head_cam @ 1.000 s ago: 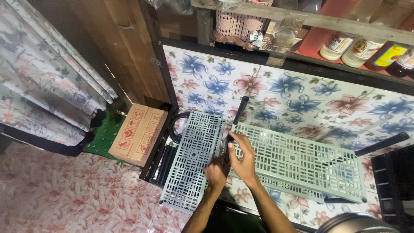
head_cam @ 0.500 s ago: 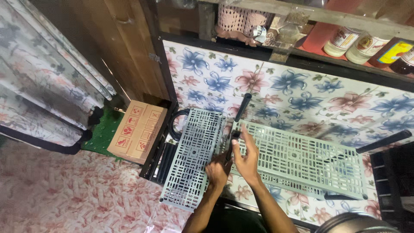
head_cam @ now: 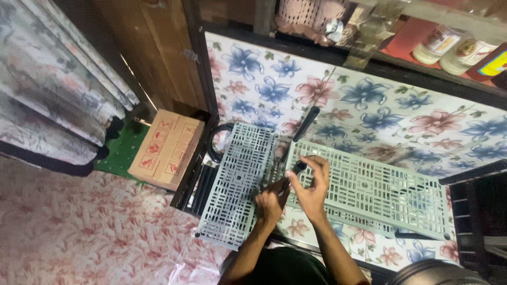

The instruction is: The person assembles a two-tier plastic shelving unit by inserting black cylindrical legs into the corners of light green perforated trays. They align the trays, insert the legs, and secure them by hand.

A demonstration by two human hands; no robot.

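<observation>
A flowered table [head_cam: 369, 100] lies under both hands, a pink floor to their left. 2 grey panels [head_cam: 237, 179] lie there; a box [head_cam: 166, 148] sits further left. The left hand [head_cam: 270, 200] and right hand [head_cam: 311, 184] are closed on a black tube [head_cam: 293, 171].

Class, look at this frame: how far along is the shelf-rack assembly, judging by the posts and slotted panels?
Done: one black post stands at the right panel's far corner. In hand: the right hand and left hand grip a second post at the near corner. Left: the left panel lies flat, not visibly joined.
</observation>
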